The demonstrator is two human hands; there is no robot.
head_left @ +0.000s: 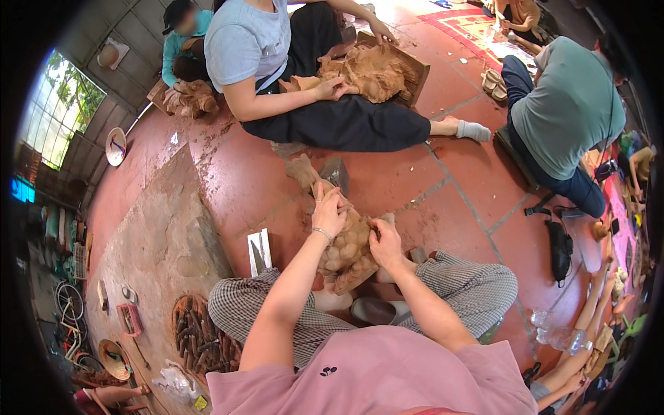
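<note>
A pale brown wood carving (344, 250), covered in rounded, knobbly shapes, stands tilted between my crossed legs. Its narrower far end (301, 170) points toward the person opposite. My left hand (330, 213), with a bracelet at the wrist, lies over the carving's upper part, fingers bent around it. At the right edge, my right hand (385, 243) presses curled fingertips against the wood. Whether a small thing is pinched in them is hidden. A dark, pointed blade-like tool (259, 253) lies on white paper left of the carving.
A round basket (185, 304) of dark tool handles sits on the stone slab (155, 238) at my left. Opposite, a person (252, 48) holds a larger carving (377, 72). Another person (577, 104) sits at the right, near a black bag (559, 249) and plastic bottles (564, 339).
</note>
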